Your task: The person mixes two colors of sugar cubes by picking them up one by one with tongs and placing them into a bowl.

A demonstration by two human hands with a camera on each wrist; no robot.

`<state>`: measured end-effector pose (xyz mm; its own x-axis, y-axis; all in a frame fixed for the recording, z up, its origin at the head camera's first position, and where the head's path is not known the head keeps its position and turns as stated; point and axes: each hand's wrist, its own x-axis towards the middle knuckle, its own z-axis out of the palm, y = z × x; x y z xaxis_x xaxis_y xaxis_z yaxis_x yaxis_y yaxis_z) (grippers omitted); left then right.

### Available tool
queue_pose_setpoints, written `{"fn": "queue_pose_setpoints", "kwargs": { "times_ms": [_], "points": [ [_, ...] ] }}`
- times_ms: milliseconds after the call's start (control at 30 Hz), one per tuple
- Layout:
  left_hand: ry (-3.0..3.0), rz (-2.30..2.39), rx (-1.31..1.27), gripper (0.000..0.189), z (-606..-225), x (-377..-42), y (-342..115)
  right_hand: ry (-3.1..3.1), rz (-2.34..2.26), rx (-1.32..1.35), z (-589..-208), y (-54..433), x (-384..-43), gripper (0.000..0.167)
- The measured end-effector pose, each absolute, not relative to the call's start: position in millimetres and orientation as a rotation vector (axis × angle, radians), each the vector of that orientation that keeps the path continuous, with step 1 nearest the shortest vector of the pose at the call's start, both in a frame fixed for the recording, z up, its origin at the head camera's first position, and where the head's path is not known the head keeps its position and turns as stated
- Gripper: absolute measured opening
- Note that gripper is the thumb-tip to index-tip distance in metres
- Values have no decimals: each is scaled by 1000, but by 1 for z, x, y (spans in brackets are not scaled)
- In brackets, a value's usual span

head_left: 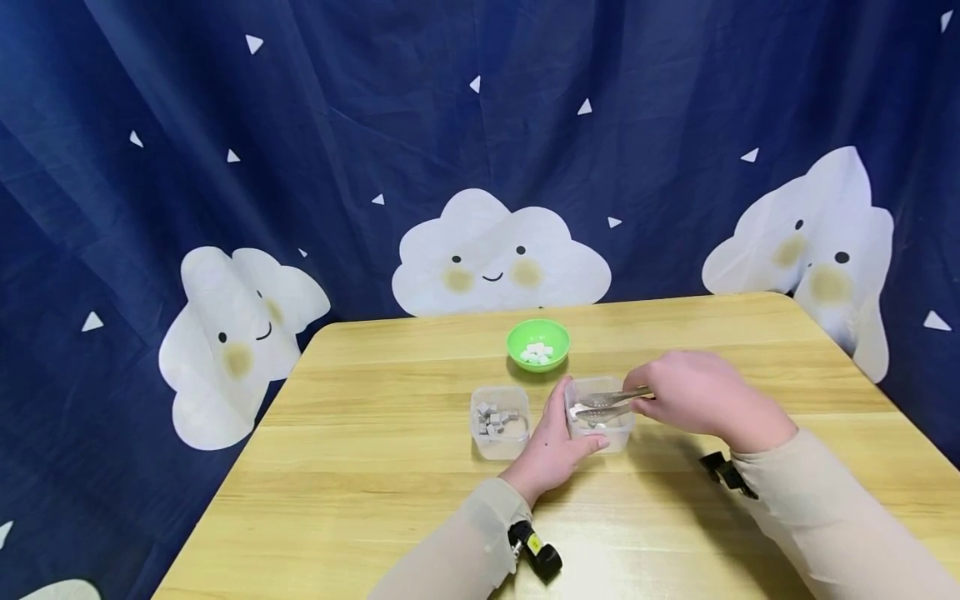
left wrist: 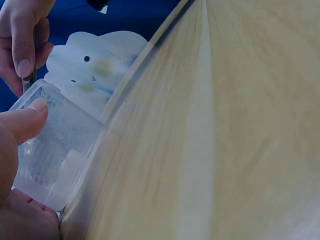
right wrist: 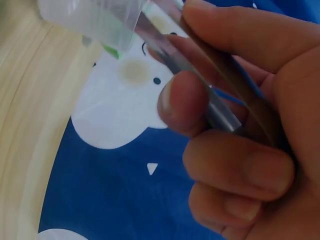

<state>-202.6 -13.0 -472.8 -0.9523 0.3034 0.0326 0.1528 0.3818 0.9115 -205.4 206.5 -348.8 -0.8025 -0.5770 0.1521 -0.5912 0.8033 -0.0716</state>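
Note:
My left hand point(head_left: 549, 457) grips a clear square plastic container point(head_left: 617, 440), thumb on the near wall and fingers at its left side. In the left wrist view the thumb lies over the container wall point(left wrist: 75, 125). My right hand point(head_left: 701, 398) holds metal tongs point(head_left: 637, 392), its fingers curled round their arms point(right wrist: 222, 115) in the right wrist view. The tong tips reach down inside the container, where a few small white pieces point(head_left: 577, 411) lie. Whether the tips pinch a piece, I cannot tell.
Left of my left hand stands a second clear container point(head_left: 501, 450) with several grey cubes point(head_left: 495, 419). Behind both is a green bowl point(head_left: 517, 337) with several white pieces point(head_left: 537, 353). All stand on a wooden table point(head_left: 360, 467) before a blue cloud-print curtain point(head_left: 450, 108).

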Motion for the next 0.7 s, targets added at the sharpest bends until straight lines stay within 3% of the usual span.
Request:
{"fn": "queue_pose_setpoints", "kwargs": {
  "times_ms": [267,700],
  "points": [
    [2478,1648,403,106,-473,-203,-13,-2883,145,961,-344,200,-203,28],
    [2446,1680,373,108,-473,-203,-12,-2795,231,956,-336,210,-199,10]
  ]
}}
